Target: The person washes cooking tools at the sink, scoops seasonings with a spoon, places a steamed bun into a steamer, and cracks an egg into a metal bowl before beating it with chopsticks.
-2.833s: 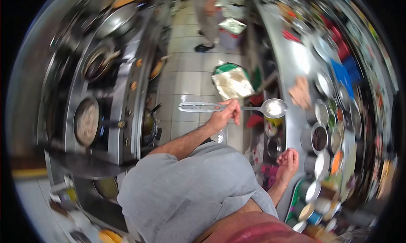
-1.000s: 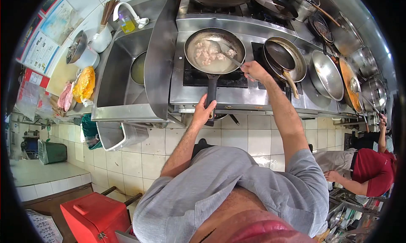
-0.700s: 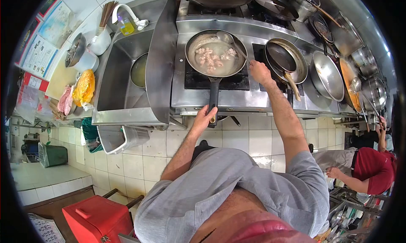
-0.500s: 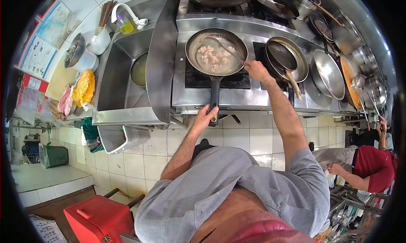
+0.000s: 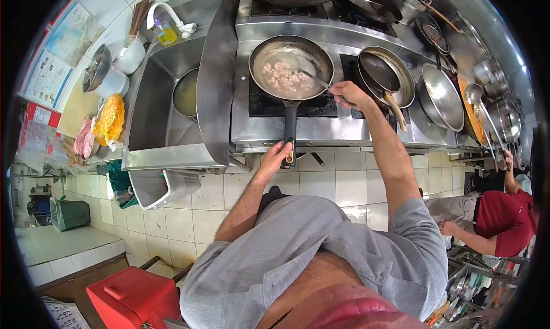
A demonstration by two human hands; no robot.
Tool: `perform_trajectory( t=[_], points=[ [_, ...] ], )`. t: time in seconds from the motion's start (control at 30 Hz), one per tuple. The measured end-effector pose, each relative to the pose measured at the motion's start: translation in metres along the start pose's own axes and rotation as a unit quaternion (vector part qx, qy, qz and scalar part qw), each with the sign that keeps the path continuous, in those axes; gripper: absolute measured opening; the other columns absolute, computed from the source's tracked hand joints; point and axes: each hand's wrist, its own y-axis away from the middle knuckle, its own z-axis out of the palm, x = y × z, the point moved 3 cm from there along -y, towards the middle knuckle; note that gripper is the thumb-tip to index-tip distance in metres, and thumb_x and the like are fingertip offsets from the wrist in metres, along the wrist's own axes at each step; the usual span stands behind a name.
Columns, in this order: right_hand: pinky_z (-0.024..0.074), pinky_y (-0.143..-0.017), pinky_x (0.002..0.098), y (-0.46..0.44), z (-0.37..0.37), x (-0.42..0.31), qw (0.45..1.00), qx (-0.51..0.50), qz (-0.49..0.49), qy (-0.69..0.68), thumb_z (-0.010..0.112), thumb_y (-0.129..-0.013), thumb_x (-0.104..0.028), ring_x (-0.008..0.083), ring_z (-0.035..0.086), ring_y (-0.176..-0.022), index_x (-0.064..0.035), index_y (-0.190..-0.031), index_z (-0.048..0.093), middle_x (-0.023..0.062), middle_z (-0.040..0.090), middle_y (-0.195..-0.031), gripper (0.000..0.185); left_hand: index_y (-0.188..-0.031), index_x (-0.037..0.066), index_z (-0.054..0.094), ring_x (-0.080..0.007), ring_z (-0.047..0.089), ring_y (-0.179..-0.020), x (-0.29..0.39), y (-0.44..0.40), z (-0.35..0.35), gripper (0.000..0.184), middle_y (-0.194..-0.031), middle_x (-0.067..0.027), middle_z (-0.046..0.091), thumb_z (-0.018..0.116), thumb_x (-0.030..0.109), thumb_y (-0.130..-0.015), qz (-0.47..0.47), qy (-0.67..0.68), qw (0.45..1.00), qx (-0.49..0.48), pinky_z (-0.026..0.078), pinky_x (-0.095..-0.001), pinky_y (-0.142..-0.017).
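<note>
A frying pan [image 5: 329, 82] stands on the stove burner with cloudy liquid and pale pink pieces of meat [image 5: 283, 75] in it. My left hand [image 5: 276, 157] is closed round the lower end of its black handle [image 5: 291, 122]. Over the pan's right rim, my right hand [image 5: 349, 94] grips a long metal spoon [image 5: 315, 79]. The spoon's far end dips into the liquid beside the meat, so its tip is partly hidden. Just right of that hand, a small dark pan [image 5: 379, 72] rests inside a larger pan [image 5: 405, 91].
A steel bowl [image 5: 441, 97] stands further right on the stove. Left of a metal partition [image 5: 220, 88] is a sink [image 5: 154, 108] holding a pot [image 5: 186, 94]. At the far right, a person in a red shirt [image 5: 501, 223] holds a long-handled ladle [image 5: 474, 95].
The spoon's end has swept from the pan's upper middle to its right side. The meat pieces now lie closer together. My left hand keeps its hold, and the other person's ladle has shifted.
</note>
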Motion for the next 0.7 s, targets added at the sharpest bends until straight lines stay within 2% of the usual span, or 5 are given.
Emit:
perform_trajectory(
  t=[0.23, 0.43, 0.57, 0.63, 0.7],
  points=[
    [0.0377, -0.042, 0.0283, 0.019, -0.004, 0.003, 0.993, -0.017, -0.034, 0.115, 0.052, -0.085, -0.016, 0.0143, 0.046, -0.041, -0.0018, -0.083, 0.056, 0.0057, 0.053, -0.058, 0.014, -0.102, 0.008, 0.056, -0.0085, 0.056, -0.065, -0.018, 0.003, -0.015, 0.05, -0.079, 0.0007, 0.06, 0.039, 0.054, -0.088, -0.06, 0.119, 0.99, -0.041, 0.046, -0.0244, -0.058],
    [0.0447, -0.077, 0.0461, 0.038, -0.018, -0.003, 0.874, 0.248, -0.135, 0.396, 0.052, -0.083, -0.017, 0.0381, 0.055, -0.094, -0.0048, -0.105, 0.055, 0.0196, 0.061, -0.093, 0.025, -0.098, 0.009, 0.057, -0.0141, 0.057, -0.063, -0.021, 0.004, -0.016, 0.05, -0.08, -0.0035, 0.061, 0.035, 0.052, -0.09, -0.095, 0.157, 0.982, -0.035, 0.049, -0.0299, -0.058],
    [0.0483, -0.067, 0.0414, 0.02, -0.023, 0.012, 0.844, 0.278, -0.169, 0.425, 0.052, -0.083, -0.015, 0.0325, 0.062, -0.078, -0.0032, -0.1, 0.057, 0.0173, 0.063, -0.082, 0.021, -0.096, 0.008, 0.056, -0.0151, 0.06, -0.064, -0.024, 0.0, -0.013, 0.049, -0.082, -0.0061, 0.062, 0.034, 0.052, -0.091, -0.104, 0.152, 0.981, -0.062, 0.049, -0.0298, -0.059],
    [0.0463, -0.05, 0.0339, 0.011, -0.017, 0.021, 0.963, 0.169, -0.025, 0.209, 0.052, -0.083, -0.013, 0.0208, 0.059, -0.053, -0.0006, -0.09, 0.058, 0.0105, 0.06, -0.065, 0.016, -0.096, 0.008, 0.057, -0.0155, 0.06, -0.065, -0.025, 0.0, -0.013, 0.049, -0.082, -0.0066, 0.062, 0.034, 0.051, -0.091, -0.102, 0.152, 0.981, -0.064, 0.05, -0.0301, -0.059],
    [0.0423, -0.045, 0.0306, 0.011, -0.005, 0.02, 0.976, 0.151, -0.032, 0.155, 0.051, -0.083, -0.012, 0.0156, 0.052, -0.047, -0.0001, -0.086, 0.058, 0.0067, 0.056, -0.059, 0.014, -0.095, 0.008, 0.057, -0.0158, 0.06, -0.065, -0.022, 0.002, -0.011, 0.049, -0.082, -0.0071, 0.062, 0.033, 0.051, -0.091, -0.102, 0.152, 0.981, -0.067, 0.05, -0.0304, -0.059]
  ],
)
